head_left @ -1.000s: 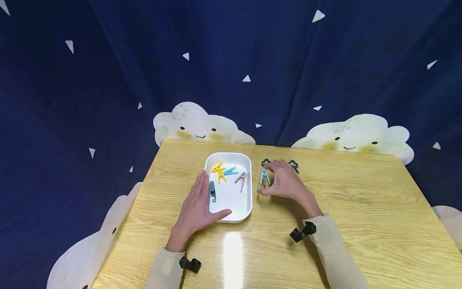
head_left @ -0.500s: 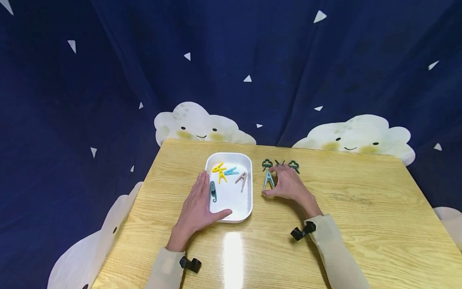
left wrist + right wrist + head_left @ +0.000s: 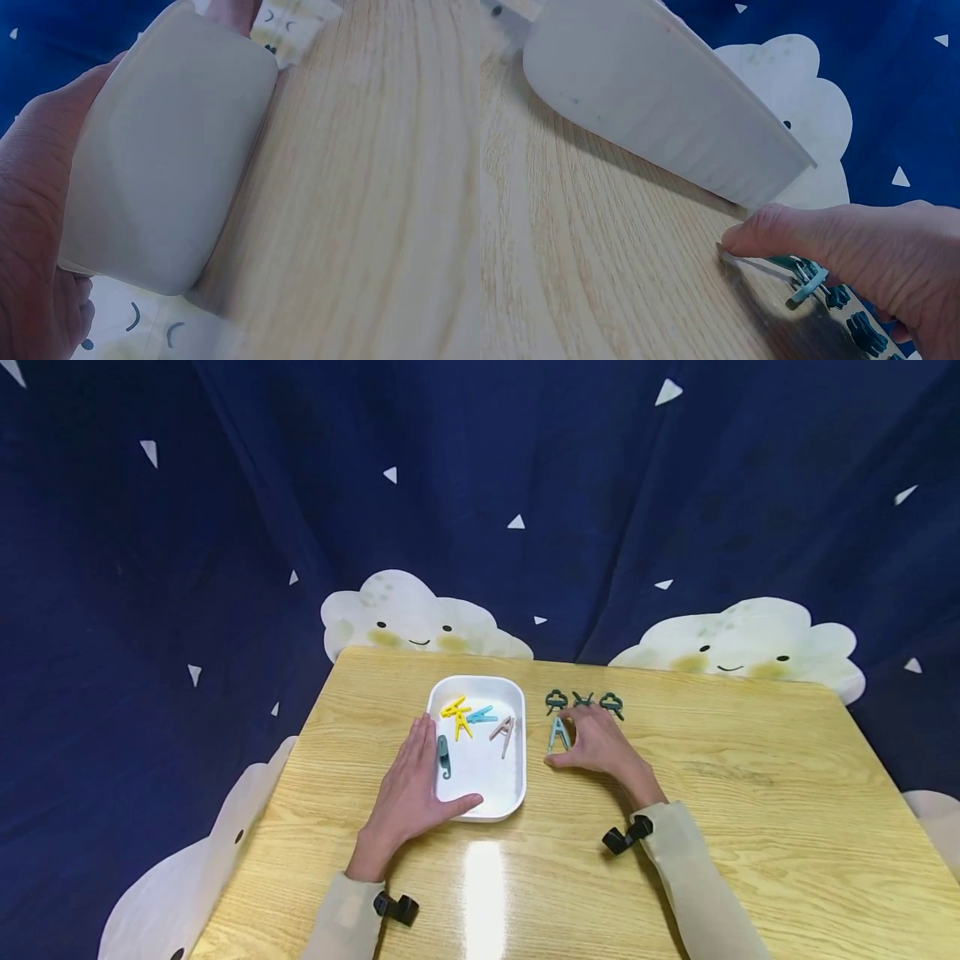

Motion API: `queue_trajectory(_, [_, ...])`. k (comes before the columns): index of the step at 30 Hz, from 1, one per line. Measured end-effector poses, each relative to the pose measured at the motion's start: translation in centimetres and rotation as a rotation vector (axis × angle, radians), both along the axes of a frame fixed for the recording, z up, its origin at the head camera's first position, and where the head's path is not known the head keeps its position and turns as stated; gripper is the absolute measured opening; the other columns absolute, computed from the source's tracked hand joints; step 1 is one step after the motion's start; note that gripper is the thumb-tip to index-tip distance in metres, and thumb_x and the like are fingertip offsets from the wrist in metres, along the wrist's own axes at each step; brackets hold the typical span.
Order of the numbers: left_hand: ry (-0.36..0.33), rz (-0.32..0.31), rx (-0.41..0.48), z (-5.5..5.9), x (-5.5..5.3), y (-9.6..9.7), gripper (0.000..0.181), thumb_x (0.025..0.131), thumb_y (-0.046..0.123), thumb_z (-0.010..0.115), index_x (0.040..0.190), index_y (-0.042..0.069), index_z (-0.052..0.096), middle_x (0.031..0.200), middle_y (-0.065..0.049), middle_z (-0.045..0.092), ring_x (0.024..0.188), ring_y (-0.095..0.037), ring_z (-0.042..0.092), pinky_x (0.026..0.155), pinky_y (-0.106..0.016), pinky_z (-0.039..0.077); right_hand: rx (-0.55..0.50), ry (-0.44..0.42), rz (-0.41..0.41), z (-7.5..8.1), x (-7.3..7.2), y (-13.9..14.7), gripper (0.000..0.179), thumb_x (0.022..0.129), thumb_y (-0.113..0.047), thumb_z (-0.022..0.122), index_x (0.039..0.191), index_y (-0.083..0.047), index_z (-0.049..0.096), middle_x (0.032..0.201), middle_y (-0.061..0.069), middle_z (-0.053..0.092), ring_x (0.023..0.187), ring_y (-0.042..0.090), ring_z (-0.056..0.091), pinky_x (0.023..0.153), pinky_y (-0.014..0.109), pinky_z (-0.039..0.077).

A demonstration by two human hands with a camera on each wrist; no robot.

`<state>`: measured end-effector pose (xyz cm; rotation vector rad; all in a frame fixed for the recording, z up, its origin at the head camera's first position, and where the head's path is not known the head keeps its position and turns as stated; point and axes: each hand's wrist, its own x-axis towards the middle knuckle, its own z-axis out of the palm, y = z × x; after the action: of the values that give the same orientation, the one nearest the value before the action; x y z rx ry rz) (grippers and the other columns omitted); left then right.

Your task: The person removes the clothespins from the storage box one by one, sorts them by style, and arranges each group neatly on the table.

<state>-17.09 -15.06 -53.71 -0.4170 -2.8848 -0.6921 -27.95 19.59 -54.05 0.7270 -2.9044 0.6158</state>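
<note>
My left hand lies along the left side of a white plastic tray, fingers straight, with the thumb across the near rim. In the tray are two yellow clothespins, a blue clothespin, a pinkish clothespin and a dark green hooked clip. Right of the tray, my right hand pinches a light blue clothespin between thumb and fingertips, its legs pointing toward me. The right wrist view shows the thumb along this clothespin, close over the table; the fingertips are hidden.
Behind the right hand, dark green clips stand in a row: a left clip, a middle clip and a right clip. They are on a wooden table, whose far edge meets a dark blue curtain with cloud prints.
The right hand and the light blue clothespin shifted slightly right, away from the tray, then stayed nearly still. More of the green clips shows now. The left hand and tray have not moved.
</note>
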Motion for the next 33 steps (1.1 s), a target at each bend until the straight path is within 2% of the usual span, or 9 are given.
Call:
queue_trajectory(4, [0.0,0.002,0.0,-0.03,0.0,-0.03,0.14,0.074,0.095,0.056,0.167,0.004,0.004,0.176,-0.014,0.006,0.162,-0.026,0.004,0.129,-0.046,0.021,0.006,-0.006,0.002,0.05,-0.09,-0.11,0.092,0.065,-0.058,0.09,0.131,0.002,0.068,0.125,0.022,0.071,0.128,0.047,0.057,0.119,0.065,0.033])
queue_trajectory(12, [-0.013,0.004,-0.001,0.1,-0.04,-0.01,0.14,0.074,0.094,0.057,0.167,0.005,0.003,0.176,-0.013,0.003,0.162,-0.025,0.002,0.13,-0.046,0.02,-0.006,-0.011,0.001,0.04,-0.14,0.03,0.09,0.066,-0.058,0.091,0.13,0.001,0.068,0.125,0.021,0.071,0.123,0.046,0.058,0.106,0.063,0.043])
queue_trajectory(24, [-0.01,0.004,0.006,0.2,0.11,-0.03,0.14,0.074,0.093,0.06,0.167,0.002,0.006,0.176,-0.015,0.006,0.162,-0.026,0.005,0.13,-0.046,0.02,-0.025,-0.051,-0.004,-0.44,-0.23,0.33,0.092,0.066,-0.063,0.09,0.131,-0.001,0.069,0.128,0.018,0.07,0.125,0.041,0.06,0.111,0.061,0.041])
queue_trajectory(33, [-0.005,0.001,0.008,0.15,0.03,0.0,0.14,0.075,0.092,0.061,0.167,0.002,0.006,0.176,-0.015,0.006,0.162,-0.027,0.006,0.129,-0.046,0.021,-0.023,-0.058,-0.007,-0.3,-0.21,0.48,0.094,0.067,-0.062,0.089,0.135,-0.001,0.066,0.134,0.02,0.068,0.13,0.042,0.057,0.112,0.062,0.039])
